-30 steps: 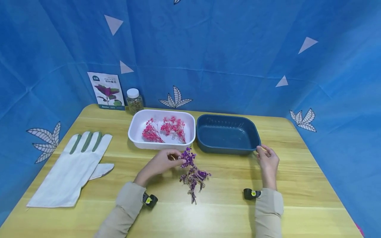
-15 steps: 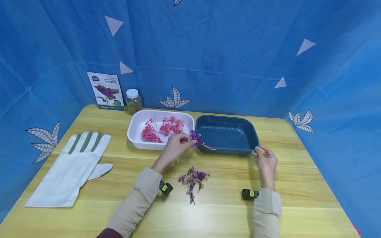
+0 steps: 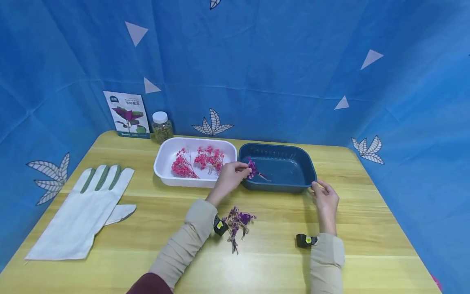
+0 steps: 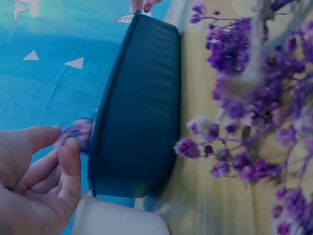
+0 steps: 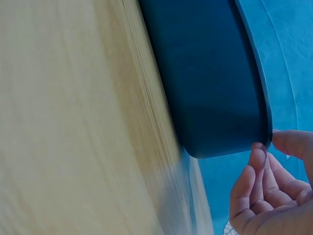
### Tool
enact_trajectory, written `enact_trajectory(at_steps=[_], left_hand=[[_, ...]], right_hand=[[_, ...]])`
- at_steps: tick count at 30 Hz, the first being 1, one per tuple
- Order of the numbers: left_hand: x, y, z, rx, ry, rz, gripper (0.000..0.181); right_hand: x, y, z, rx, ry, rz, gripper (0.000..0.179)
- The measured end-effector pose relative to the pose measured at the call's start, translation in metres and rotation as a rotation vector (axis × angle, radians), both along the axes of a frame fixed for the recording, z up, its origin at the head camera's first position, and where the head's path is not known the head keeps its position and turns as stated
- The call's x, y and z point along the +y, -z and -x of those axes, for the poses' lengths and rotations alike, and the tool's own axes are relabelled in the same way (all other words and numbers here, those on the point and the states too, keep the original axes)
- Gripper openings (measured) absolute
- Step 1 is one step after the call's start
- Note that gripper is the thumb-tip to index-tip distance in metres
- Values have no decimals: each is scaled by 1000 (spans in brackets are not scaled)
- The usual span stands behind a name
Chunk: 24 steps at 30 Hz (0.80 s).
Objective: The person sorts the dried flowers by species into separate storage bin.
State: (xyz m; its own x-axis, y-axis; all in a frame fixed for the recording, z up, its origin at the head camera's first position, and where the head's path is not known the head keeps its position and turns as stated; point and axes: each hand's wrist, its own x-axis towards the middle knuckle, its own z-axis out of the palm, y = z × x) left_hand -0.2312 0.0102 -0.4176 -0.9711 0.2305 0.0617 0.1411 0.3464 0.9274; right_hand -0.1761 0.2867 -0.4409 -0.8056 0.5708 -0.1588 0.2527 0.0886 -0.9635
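Between thumb and fingers my left hand (image 3: 230, 177) pinches a sprig of purple dried flowers (image 3: 252, 168), its stem pointing right over the left end of the dark blue tray (image 3: 277, 188). In the left wrist view the pinched flowers (image 4: 80, 134) show just past the tray's rim. My right hand (image 3: 326, 200) grips that tray's near right corner, thumb and fingers on the rim, as the right wrist view also shows of the hand (image 5: 274, 191). More purple dried flowers (image 3: 238, 220) lie on the table beside my left wrist.
A white tray (image 3: 183, 182) with pink dried flowers (image 3: 209, 158) stands left of the blue one. Behind it are a white-lidded jar (image 3: 162, 128) and a seed packet (image 3: 127, 114). White gloves (image 3: 77, 220) lie at the table's left, and a blue curtain (image 3: 257, 61) hangs behind.
My left hand has lifted the purple sprig off the flowers on the table and carried it up and right, over the blue tray. My right hand has stayed at the tray's corner.
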Motion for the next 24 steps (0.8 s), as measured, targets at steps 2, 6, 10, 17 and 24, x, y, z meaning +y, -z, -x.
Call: enact_trajectory(at_steps=[2, 6, 10, 17, 24], left_hand=[[-1, 1, -1, -9, 18, -10, 31], [-4, 2, -3, -20, 33, -44, 33], [-7, 3, -4, -35, 48, -72, 31], [-10, 1, -10, -25, 92, -76, 29], [-20, 7, -22, -36, 112, -63, 30]], right_hand=[[-1, 1, -1, 1, 2, 0, 43], [-1, 0, -1, 5, 5, -9, 43], [1, -1, -1, 4, 1, -10, 44], [2, -2, 0, 23, 14, 20, 43], [0, 0, 0, 19, 6, 7, 42]])
